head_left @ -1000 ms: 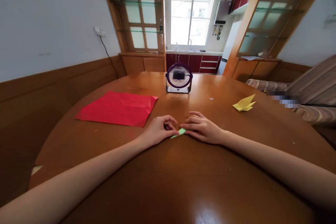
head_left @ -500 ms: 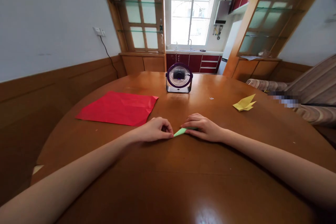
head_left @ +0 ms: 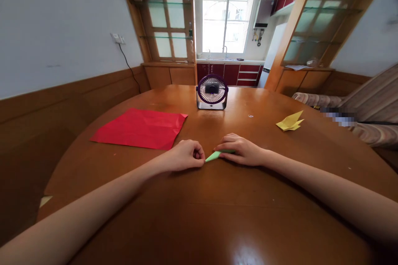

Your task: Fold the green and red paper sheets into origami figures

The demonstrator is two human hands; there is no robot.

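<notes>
A folded piece of green paper lies low over the wooden table between my two hands, its narrow tip pointing left. My right hand is closed on its wider end, the fingers covering much of it. At the pointed tip, my left hand has thumb and fingers pinched together on the paper. Beyond my left hand a creased sheet of red paper lies flat. To the right, apart from my hands, rests a folded yellow paper piece with pointed flaps.
A small dark purple fan stands on the round wooden table, behind my hands. A pale scrap shows at the table's left edge. At the right is a striped seat. Wooden cabinets and a kitchen window are farther back.
My left hand has shifted very slightly, its fingers curling a little more at the green paper's tip. My right hand and the paper look almost unchanged.
</notes>
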